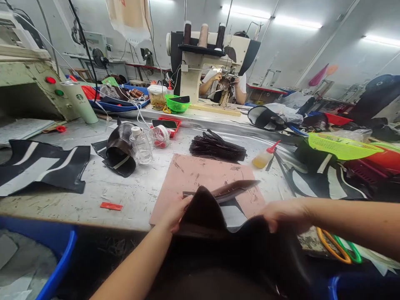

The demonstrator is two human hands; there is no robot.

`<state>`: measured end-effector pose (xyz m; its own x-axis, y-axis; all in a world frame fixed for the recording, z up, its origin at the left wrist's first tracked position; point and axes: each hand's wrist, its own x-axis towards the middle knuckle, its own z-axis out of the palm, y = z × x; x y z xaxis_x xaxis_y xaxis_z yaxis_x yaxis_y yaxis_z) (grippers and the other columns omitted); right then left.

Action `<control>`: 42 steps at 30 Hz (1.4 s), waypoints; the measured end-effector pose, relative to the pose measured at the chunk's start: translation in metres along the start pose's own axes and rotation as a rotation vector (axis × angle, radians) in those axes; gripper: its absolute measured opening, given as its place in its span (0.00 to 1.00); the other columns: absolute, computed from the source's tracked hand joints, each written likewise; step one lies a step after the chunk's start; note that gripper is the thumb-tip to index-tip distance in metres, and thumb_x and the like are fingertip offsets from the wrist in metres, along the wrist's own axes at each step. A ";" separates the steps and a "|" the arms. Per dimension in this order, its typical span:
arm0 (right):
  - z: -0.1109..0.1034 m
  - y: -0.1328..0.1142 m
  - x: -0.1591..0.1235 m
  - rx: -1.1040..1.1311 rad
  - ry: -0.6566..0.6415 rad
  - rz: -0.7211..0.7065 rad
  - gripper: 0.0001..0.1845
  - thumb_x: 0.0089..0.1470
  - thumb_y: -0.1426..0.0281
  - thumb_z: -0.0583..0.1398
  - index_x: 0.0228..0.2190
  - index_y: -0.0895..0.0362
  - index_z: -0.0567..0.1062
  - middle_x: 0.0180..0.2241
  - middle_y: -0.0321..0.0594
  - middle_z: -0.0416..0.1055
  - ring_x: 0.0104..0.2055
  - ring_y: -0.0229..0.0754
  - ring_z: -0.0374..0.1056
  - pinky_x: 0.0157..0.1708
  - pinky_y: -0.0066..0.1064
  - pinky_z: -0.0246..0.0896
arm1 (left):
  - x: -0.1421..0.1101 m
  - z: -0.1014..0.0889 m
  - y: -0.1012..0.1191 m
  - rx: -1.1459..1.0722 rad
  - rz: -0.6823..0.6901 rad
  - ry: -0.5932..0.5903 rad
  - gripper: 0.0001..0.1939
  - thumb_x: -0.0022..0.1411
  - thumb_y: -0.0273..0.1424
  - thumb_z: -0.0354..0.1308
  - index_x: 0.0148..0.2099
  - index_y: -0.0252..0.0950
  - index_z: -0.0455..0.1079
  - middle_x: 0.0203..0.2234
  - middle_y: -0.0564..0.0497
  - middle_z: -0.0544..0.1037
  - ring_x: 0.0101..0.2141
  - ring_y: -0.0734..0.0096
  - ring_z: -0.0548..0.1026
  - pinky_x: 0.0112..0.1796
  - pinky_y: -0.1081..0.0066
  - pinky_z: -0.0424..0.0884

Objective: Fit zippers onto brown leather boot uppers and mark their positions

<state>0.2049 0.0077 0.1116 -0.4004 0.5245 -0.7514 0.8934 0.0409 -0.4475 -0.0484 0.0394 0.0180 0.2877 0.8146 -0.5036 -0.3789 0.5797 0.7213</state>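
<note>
A large dark brown leather piece is bent up in a wave at the table's front edge, over a pink cutting board. My left hand is closed on its left edge, thumb on top. On the other side my right hand, somewhat blurred, grips the leather's right edge. A folded flap of brown leather sticks up behind the wave, with pale backing showing beneath it. Below, a broad dark surface fills the lower middle; where the leather ends there I cannot tell.
Dark leather strips are stacked behind the board. Nearby stand a glue bottle with a red tip and a clear bottle. Leather panels lie at left. Blue bins sit below the edge. Another person's arms show behind a sewing machine.
</note>
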 end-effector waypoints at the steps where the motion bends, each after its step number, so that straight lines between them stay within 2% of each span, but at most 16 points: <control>1: 0.005 0.004 0.001 -0.055 -0.002 0.044 0.15 0.49 0.69 0.52 0.31 0.58 0.78 0.28 0.41 0.77 0.28 0.45 0.72 0.24 0.33 0.66 | -0.002 0.000 -0.002 0.012 -0.014 -0.016 0.08 0.52 0.28 0.61 0.35 0.31 0.70 0.27 0.48 0.77 0.27 0.71 0.75 0.30 0.73 0.70; 4: 0.021 -0.001 0.007 -0.268 -0.016 0.158 0.13 0.43 0.62 0.61 0.26 0.59 0.78 0.24 0.44 0.75 0.28 0.50 0.72 0.25 0.36 0.65 | -0.001 -0.002 -0.004 0.037 -0.026 -0.021 0.08 0.51 0.28 0.62 0.35 0.31 0.70 0.27 0.50 0.77 0.27 0.75 0.73 0.30 0.76 0.68; 6: 0.026 -0.018 0.010 -0.454 -0.037 0.143 0.16 0.35 0.62 0.66 0.27 0.61 0.79 0.24 0.47 0.75 0.29 0.54 0.72 0.27 0.38 0.65 | 0.002 -0.004 -0.004 0.050 -0.037 -0.022 0.09 0.50 0.28 0.63 0.35 0.32 0.69 0.28 0.50 0.77 0.27 0.74 0.73 0.30 0.75 0.67; 8: 0.027 -0.041 0.011 -0.590 -0.030 0.021 0.31 0.30 0.64 0.68 0.40 0.63 0.76 0.28 0.49 0.76 0.31 0.55 0.72 0.28 0.37 0.65 | 0.004 -0.003 -0.004 0.057 -0.036 -0.021 0.10 0.49 0.29 0.63 0.35 0.32 0.69 0.28 0.49 0.78 0.28 0.74 0.73 0.31 0.75 0.67; 10: 0.031 -0.064 0.014 -0.613 0.028 -0.147 0.47 0.32 0.63 0.67 0.55 0.65 0.63 0.36 0.52 0.76 0.32 0.53 0.72 0.28 0.35 0.65 | 0.004 -0.002 -0.004 0.058 -0.024 -0.012 0.11 0.48 0.29 0.64 0.36 0.32 0.70 0.29 0.50 0.78 0.29 0.74 0.73 0.33 0.75 0.66; 12: 0.044 -0.078 0.020 -0.634 0.076 -0.276 0.53 0.37 0.60 0.65 0.60 0.68 0.51 0.44 0.59 0.71 0.35 0.53 0.72 0.29 0.35 0.65 | 0.003 0.001 -0.004 0.057 -0.015 0.001 0.12 0.47 0.30 0.64 0.36 0.32 0.70 0.29 0.50 0.78 0.30 0.74 0.73 0.34 0.75 0.66; 15: 0.073 -0.079 0.032 -0.782 0.118 -0.345 0.50 0.42 0.62 0.63 0.59 0.74 0.50 0.52 0.70 0.61 0.37 0.57 0.72 0.27 0.38 0.65 | 0.001 0.006 -0.004 0.054 -0.020 0.016 0.12 0.46 0.31 0.64 0.35 0.32 0.70 0.28 0.50 0.78 0.29 0.73 0.73 0.35 0.73 0.66; 18: 0.085 -0.063 0.035 -0.710 0.202 -0.396 0.46 0.40 0.73 0.62 0.59 0.72 0.51 0.55 0.71 0.56 0.34 0.55 0.72 0.24 0.36 0.65 | 0.003 0.008 -0.005 0.052 -0.022 0.041 0.10 0.47 0.30 0.64 0.33 0.33 0.69 0.27 0.51 0.77 0.29 0.72 0.74 0.35 0.73 0.67; 21: 0.065 -0.042 0.031 -0.462 0.222 -0.410 0.40 0.39 0.80 0.55 0.57 0.63 0.58 0.49 0.55 0.69 0.33 0.46 0.73 0.28 0.30 0.65 | 0.006 0.006 -0.007 0.060 -0.031 0.064 0.08 0.48 0.29 0.63 0.33 0.33 0.69 0.27 0.51 0.77 0.28 0.73 0.73 0.33 0.74 0.67; 24: 0.041 -0.030 0.031 -0.182 0.208 -0.303 0.28 0.40 0.84 0.50 0.43 0.56 0.72 0.37 0.40 0.76 0.36 0.41 0.72 0.32 0.27 0.64 | 0.008 0.003 -0.009 0.079 -0.048 0.073 0.08 0.50 0.29 0.62 0.34 0.33 0.69 0.28 0.51 0.77 0.27 0.75 0.73 0.31 0.75 0.67; 26: 0.036 -0.031 0.032 -0.106 0.218 -0.263 0.21 0.38 0.83 0.51 0.34 0.56 0.74 0.33 0.39 0.76 0.34 0.42 0.71 0.32 0.27 0.63 | 0.008 0.002 -0.010 0.096 -0.054 0.070 0.07 0.52 0.28 0.60 0.35 0.33 0.69 0.28 0.50 0.77 0.27 0.75 0.73 0.32 0.75 0.67; 29: 0.042 -0.043 0.035 -0.223 0.255 -0.261 0.11 0.43 0.72 0.56 0.33 0.58 0.71 0.29 0.41 0.75 0.29 0.46 0.70 0.29 0.31 0.62 | 0.007 0.002 -0.010 0.122 -0.047 0.075 0.06 0.53 0.28 0.58 0.36 0.33 0.69 0.30 0.50 0.77 0.28 0.76 0.73 0.32 0.76 0.67; 32: 0.046 -0.053 0.035 -0.347 0.287 -0.253 0.15 0.50 0.62 0.55 0.35 0.59 0.71 0.30 0.46 0.74 0.30 0.50 0.70 0.31 0.36 0.62 | 0.003 0.001 -0.010 0.159 -0.018 0.090 0.07 0.53 0.29 0.58 0.37 0.33 0.69 0.29 0.50 0.77 0.27 0.76 0.73 0.30 0.77 0.67; 34: 0.041 -0.051 0.035 -0.304 0.260 -0.294 0.11 0.53 0.67 0.53 0.36 0.58 0.71 0.35 0.45 0.74 0.35 0.48 0.70 0.35 0.35 0.62 | 0.000 -0.001 -0.011 0.206 0.006 0.096 0.08 0.51 0.30 0.60 0.35 0.33 0.69 0.26 0.51 0.76 0.24 0.77 0.71 0.25 0.78 0.65; 37: 0.027 -0.043 0.037 -0.147 0.103 -0.364 0.13 0.52 0.74 0.55 0.40 0.54 0.71 0.38 0.39 0.74 0.39 0.42 0.69 0.38 0.30 0.61 | -0.004 -0.006 -0.013 0.292 0.053 0.124 0.11 0.46 0.32 0.64 0.30 0.32 0.66 0.19 0.54 0.72 0.18 0.79 0.67 0.20 0.79 0.60; 42: 0.029 -0.044 0.046 -0.060 0.036 -0.461 0.08 0.56 0.71 0.54 0.36 0.55 0.72 0.34 0.37 0.73 0.35 0.39 0.68 0.35 0.27 0.60 | -0.009 -0.012 -0.022 0.462 0.167 0.170 0.15 0.45 0.32 0.64 0.30 0.37 0.59 0.14 0.60 0.67 0.17 0.78 0.65 0.20 0.78 0.57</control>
<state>0.1413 0.0059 0.0825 -0.7518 0.4693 -0.4632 0.6347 0.3247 -0.7012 -0.0531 0.0200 0.0011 0.0945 0.9090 -0.4059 0.0318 0.4048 0.9139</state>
